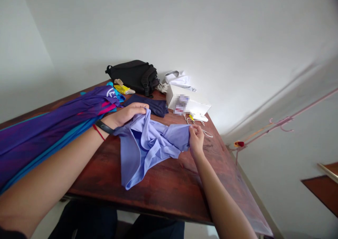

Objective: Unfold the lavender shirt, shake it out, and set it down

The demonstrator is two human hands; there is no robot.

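A light blue-lilac garment [144,145] hangs bunched over a dark wooden table [171,186]. My left hand [129,114] grips its upper left edge; a black band and a red string circle that wrist. My right hand [195,137] pinches the garment's right edge between fingers and thumb. The cloth is held slightly above the tabletop, and its lower corner droops toward the near edge.
A purple, blue and pink garment [52,126] drapes along the table's left side. Behind lie a dark navy cloth [150,105], a black backpack [133,73], a white box [188,105], white cables [200,121], a yellow item [123,88] and white cloth [178,79]. Pink string [277,124] runs along the wall at right.
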